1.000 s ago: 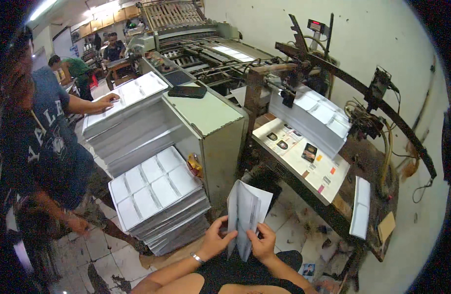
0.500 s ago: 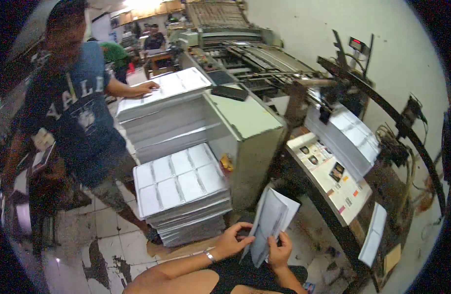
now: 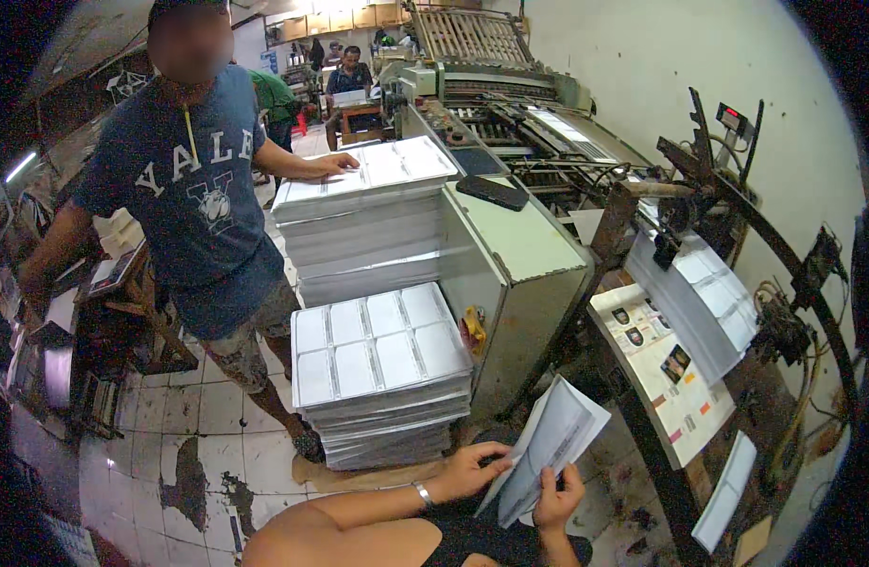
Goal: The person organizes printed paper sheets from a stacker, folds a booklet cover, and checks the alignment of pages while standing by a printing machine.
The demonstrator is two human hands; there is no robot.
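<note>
Gripping one folded paper [image 3: 554, 437] at five o'clock, the right hand [image 3: 557, 496] has its thumb on the near face by the lower right edge. At six o'clock, the left hand [image 3: 470, 471] has thumb and forefinger narrowly spaced at the paper's left edge; I cannot tell whether they pinch it. The paper's long axis runs from seven to one o'clock, its open leaves towards one; fine print on it is too small to read. One silver bracelet [image 3: 422, 494] circles the left wrist.

Two stacks of printed sheets stand nearby: the lower stack [image 3: 382, 345] at seven o'clock, its top sheet showing eight panels in two rows of four, and the taller stack [image 3: 366, 175] at eleven, under one co-worker's hand [image 3: 335, 164]. That person's blue shirt [image 3: 207, 175], at ten o'clock, carries large pale lettering above an emblem. One display [image 3: 732, 115] glows red at two.
</note>
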